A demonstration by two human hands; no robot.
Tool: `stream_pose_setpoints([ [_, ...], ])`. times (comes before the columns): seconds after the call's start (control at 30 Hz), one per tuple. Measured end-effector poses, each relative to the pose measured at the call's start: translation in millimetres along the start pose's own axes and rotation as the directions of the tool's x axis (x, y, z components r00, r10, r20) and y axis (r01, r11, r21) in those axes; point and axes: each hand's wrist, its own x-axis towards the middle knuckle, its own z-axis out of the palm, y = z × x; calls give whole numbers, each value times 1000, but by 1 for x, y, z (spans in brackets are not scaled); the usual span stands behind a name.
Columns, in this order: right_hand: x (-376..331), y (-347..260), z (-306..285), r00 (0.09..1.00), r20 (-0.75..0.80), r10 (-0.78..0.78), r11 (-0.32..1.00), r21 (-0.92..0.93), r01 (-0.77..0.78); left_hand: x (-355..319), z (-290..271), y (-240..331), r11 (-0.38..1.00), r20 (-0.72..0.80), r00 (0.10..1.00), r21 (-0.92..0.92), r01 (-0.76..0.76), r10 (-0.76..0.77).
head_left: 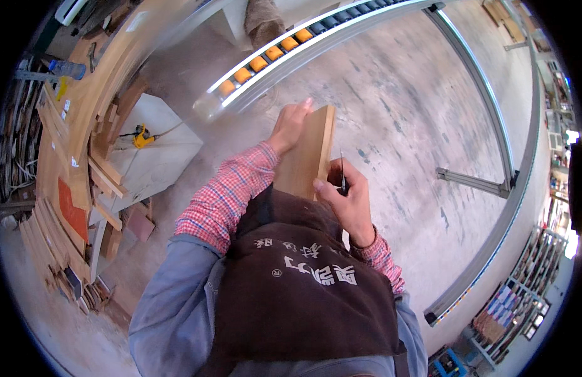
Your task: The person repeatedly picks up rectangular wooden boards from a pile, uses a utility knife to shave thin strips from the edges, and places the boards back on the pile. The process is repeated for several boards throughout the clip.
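A pale wooden board (305,160) stands on edge in front of my apron, its narrow edge facing right. My left hand (291,127) is closed on the board's far left part, with the fingertips near its upper corner. On the other side, my right hand (349,200) is closed around a knife-like tool (343,182) with a dark handle and a thin blade pointing away from me. The right thumb rests against the board's near right edge. Part of the handle is hidden inside the right hand.
Ahead runs a metal-framed roller conveyor (291,53) with orange and dark rollers. A metal frame (486,100) curves along the right. At left, wooden boards (99,94) and offcuts surround a white panel (159,163) carrying a yellow power tool (141,138). Shelving (517,301) stands far right.
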Motion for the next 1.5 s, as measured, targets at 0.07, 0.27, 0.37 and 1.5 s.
stream_pose_setpoints([
  [0.07, 5, 7, -6, 1000, 1, -3, 1000, -30, 3, 3, 2, -6, 999, -2, 1000, 40, 16, -16],
  [0.27, 17, 28, -25, 999, -44, 13, 1000, -26, -14, 13, 5, -18, 950, 31, 998, 310, 40, -52],
  [0.37, 20, 42, -33, 998, -40, 54, 998, 35, -52, 17, 6, -22, 907, 47, 994, 416, 66, -95],
  [1.5, -16, 142, -104, 866, 417, 276, 835, 342, -431, -38, 41, 13, 494, 166, 977, 866, -79, -134],
])
